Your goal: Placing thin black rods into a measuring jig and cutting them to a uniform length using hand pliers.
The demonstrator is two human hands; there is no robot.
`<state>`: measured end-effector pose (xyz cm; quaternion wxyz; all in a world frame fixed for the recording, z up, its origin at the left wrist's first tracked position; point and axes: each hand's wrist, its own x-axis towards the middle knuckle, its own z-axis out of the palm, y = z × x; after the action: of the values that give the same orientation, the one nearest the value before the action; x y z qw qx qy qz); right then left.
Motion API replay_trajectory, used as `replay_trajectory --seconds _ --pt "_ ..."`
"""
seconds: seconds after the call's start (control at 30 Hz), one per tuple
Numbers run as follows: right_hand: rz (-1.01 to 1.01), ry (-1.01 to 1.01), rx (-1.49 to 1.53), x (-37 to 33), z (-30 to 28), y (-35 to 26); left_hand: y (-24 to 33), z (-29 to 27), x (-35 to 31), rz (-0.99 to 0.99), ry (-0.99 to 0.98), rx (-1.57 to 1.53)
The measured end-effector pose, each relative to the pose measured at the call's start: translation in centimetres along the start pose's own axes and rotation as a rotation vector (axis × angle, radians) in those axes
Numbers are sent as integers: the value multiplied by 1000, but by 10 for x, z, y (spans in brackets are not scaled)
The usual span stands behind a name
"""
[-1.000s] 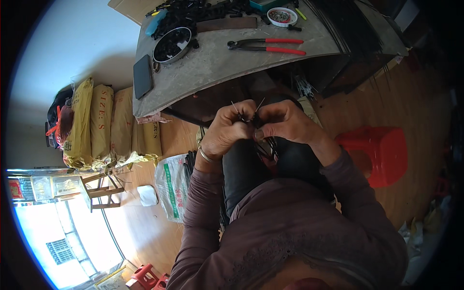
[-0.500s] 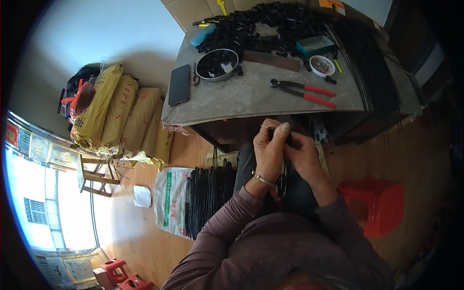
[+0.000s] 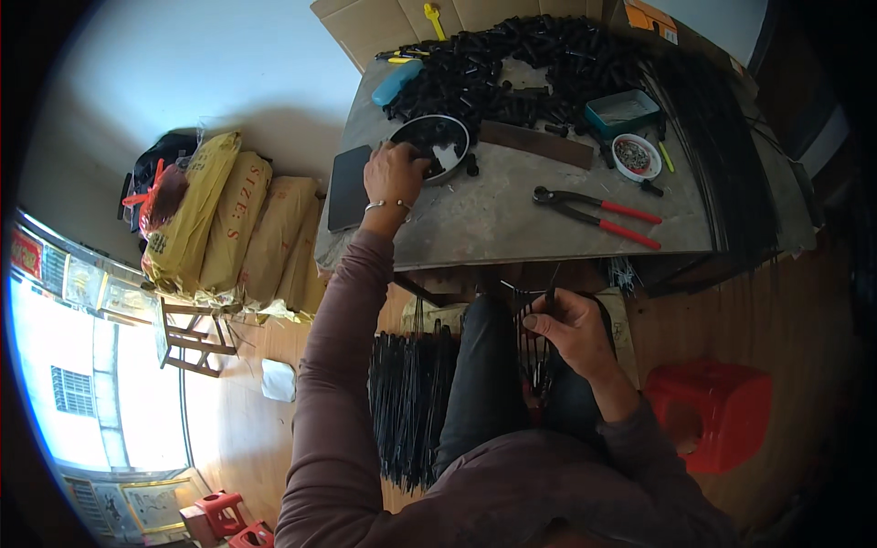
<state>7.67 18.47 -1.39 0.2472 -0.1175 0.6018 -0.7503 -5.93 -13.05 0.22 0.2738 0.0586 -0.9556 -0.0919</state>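
My left hand [image 3: 395, 173] reaches over the near left rim of a round metal bowl [image 3: 466, 151] that holds small black pieces. Its fingers curl down into the bowl, and whatever they pinch is hidden. Above my lap, my right hand [image 3: 575, 331] is closed around slim black rods [image 3: 523, 315], thumb and fingers pressed together at their upper ends. The rods hang down between my knees. A short black piece sticks up by the fingertips, too small to name.
Red-handled pincers [image 3: 598, 216], a dark flat bar [image 3: 537, 143], a white dish of small metal bits [image 3: 637, 158] and a green tray [image 3: 623, 113] lie on the table. Behind them is a heap of black pieces [image 3: 548, 46]. A red stool [image 3: 722, 411] stands at right.
My left hand has left my right hand and moved up and left to the bowl. My right hand stays over my lap with the rods. The view has shifted slightly.
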Motion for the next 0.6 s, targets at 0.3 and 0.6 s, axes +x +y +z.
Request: replay_trajectory --seconds 0.3,0.6 --pt "11 -34 68 14 -8 6 31 -26 1 -152 -7 -532" --pt "-50 -149 126 -1 6 3 108 -52 -151 -145 -619 -1441"
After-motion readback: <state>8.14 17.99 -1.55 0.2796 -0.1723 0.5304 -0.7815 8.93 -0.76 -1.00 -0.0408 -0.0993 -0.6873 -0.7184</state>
